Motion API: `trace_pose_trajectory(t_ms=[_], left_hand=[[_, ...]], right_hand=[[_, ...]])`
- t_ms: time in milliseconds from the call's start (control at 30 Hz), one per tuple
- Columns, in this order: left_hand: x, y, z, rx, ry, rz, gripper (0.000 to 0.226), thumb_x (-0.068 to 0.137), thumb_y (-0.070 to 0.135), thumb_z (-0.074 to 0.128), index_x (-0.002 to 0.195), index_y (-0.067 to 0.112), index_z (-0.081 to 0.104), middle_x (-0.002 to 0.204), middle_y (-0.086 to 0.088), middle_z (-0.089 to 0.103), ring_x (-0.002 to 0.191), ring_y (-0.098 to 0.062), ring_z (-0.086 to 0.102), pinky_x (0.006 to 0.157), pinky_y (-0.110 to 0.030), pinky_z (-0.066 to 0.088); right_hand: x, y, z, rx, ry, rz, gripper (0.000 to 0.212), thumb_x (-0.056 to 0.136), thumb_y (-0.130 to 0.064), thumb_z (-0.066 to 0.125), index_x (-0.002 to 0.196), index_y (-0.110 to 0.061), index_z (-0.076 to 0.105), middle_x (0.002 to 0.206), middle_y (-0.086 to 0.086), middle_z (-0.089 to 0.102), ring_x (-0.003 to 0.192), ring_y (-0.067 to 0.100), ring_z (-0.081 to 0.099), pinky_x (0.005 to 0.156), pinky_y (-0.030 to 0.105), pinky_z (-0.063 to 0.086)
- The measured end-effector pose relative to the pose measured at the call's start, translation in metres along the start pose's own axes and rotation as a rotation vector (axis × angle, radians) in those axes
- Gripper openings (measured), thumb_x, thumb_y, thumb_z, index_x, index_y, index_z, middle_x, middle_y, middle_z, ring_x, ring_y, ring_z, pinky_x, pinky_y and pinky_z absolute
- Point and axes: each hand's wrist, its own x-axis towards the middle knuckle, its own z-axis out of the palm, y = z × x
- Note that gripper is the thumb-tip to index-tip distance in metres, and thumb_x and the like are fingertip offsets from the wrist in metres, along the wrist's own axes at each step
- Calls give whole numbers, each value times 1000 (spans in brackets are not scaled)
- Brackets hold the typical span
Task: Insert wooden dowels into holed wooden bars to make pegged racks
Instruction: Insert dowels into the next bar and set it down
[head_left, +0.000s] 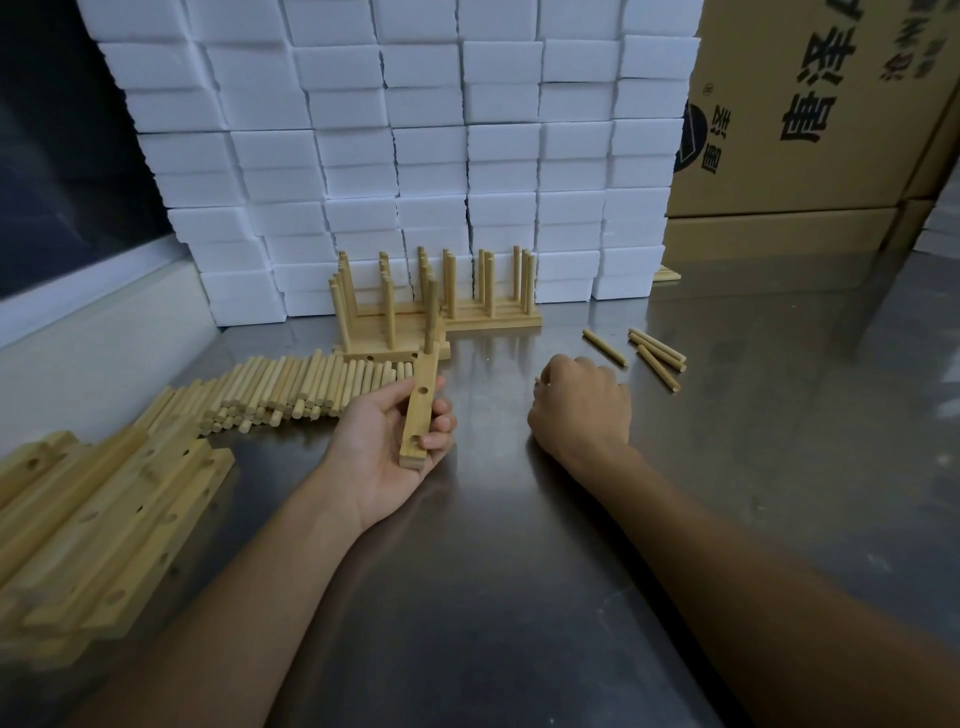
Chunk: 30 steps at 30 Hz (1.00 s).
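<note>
My left hand (382, 447) lies palm up just above the steel table (519, 582) and grips a holed wooden bar (422, 410). The bar points away from me. One dowel (430, 317) stands upright in its far hole, and two nearer holes show open. My right hand (582, 410) rests on the table to the right of the bar, knuckles up and fingers curled. A small pale dowel end shows at its thumb side; the rest is hidden. Several loose dowels (655, 352) lie just beyond it.
A long pile of dowels (291, 384) lies left of the bar. Stacked holed bars (104, 519) fill the near left. Finished pegged racks (488, 317) stand at the back against a wall of white foam blocks (415, 156). Cardboard boxes (810, 130) rise at the back right.
</note>
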Motion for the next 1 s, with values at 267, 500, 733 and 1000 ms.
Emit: trace_pose_trajectory(t_ms=[267, 500, 733, 1000], left_hand=[[0, -1, 0, 9, -13, 19, 41, 100, 20, 43, 135, -1, 50, 69, -8, 54, 53, -13, 51, 41, -18, 39], [-1, -1, 2, 80, -2, 48, 36, 104, 28, 41, 126, 3, 55, 74, -9, 60, 48, -11, 48, 38, -16, 34], [-1, 0, 0, 50, -25, 35, 29, 100, 14, 41, 122, 1, 53, 69, -11, 60, 47, -14, 47, 36, -18, 33], [2, 0, -2, 40, -5, 23, 31, 95, 7, 42, 123, 0, 53, 74, -12, 59, 49, -14, 49, 36, -19, 36]], right_hand=[[2, -4, 5, 290, 35, -144, 12, 101, -19, 48, 113, -19, 47, 108, 3, 48, 80, 16, 50, 73, 36, 49], [-4, -4, 2, 404, 230, -268, 31, 102, -46, 42, 92, -20, 55, 59, -8, 49, 52, 10, 50, 47, 30, 39], [1, -1, 7, 536, 256, -316, 17, 99, -24, 57, 95, -11, 68, 83, -1, 57, 71, 9, 49, 64, 19, 37], [0, -5, 4, 771, 359, -203, 12, 96, -27, 63, 90, -18, 57, 71, -12, 56, 71, 3, 56, 59, 17, 46]])
